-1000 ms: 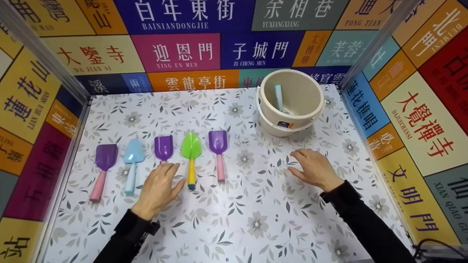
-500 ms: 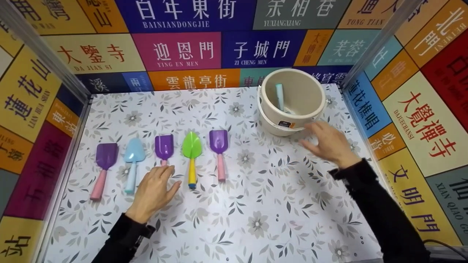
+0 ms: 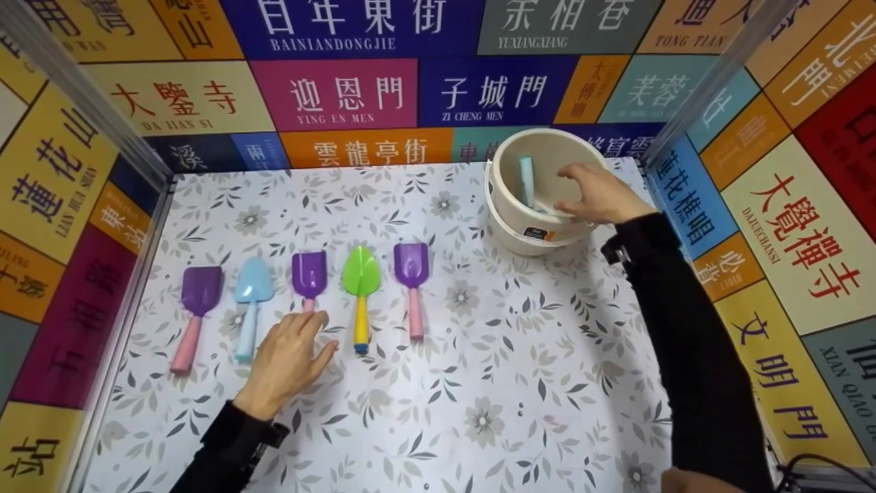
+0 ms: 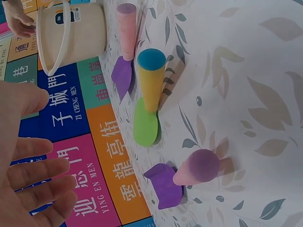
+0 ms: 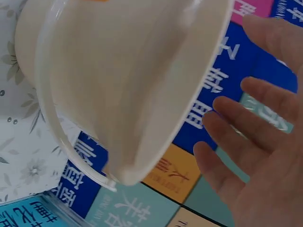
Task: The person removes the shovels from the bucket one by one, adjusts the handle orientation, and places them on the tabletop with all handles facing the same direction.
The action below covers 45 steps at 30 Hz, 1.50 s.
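Observation:
My right hand (image 3: 599, 195) is over the near right rim of a cream bucket (image 3: 517, 238), fingers spread and holding nothing; the right wrist view shows the fingers (image 5: 241, 125) apart from the rim. Inside the bucket a light blue handle (image 3: 527, 181) leans. My left hand (image 3: 287, 359) hovers with loose fingers over the middle purple toy shovel (image 3: 309, 274), hiding most of its pink handle in the head view. To its right lie a green trowel (image 3: 361, 270) with a yellow handle and another purple shovel (image 3: 411, 266). A light blue trowel (image 3: 254, 281) and a darker purple shovel (image 3: 201, 290) lie leftward.
The tools lie in a row on a white table (image 3: 438, 424) with a leaf-and-flower pattern. Sign-printed walls (image 3: 342, 92) enclose the back and both sides. The bucket stands near the back right corner, its white bail (image 5: 45, 80) hanging down in front.
My right hand has moved up and away from the table to the bucket's rim. My left hand has shifted slightly left and down. The tools and bucket have stayed in place.

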Each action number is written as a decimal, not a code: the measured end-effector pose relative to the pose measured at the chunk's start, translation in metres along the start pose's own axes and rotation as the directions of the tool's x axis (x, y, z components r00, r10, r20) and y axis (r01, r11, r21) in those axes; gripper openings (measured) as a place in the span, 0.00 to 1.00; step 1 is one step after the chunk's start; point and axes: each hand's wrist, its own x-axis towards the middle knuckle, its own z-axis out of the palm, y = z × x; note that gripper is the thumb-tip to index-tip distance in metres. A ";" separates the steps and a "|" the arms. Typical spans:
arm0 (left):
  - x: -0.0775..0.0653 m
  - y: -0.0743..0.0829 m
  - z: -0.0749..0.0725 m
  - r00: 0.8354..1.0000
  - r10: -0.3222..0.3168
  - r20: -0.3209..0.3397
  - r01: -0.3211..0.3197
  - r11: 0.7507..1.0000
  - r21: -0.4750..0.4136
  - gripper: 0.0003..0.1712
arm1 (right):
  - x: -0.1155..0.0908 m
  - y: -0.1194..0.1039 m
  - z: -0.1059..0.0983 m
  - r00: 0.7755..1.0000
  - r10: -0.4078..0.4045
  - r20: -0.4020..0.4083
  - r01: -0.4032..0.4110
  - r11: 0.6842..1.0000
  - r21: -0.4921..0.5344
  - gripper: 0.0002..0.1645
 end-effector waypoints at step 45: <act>-0.004 -0.003 0.001 0.999 -0.031 -0.011 0.030 0.999 -0.042 0.28 | 0.074 0.004 0.041 0.931 0.046 0.362 -0.053 0.999 0.009 0.27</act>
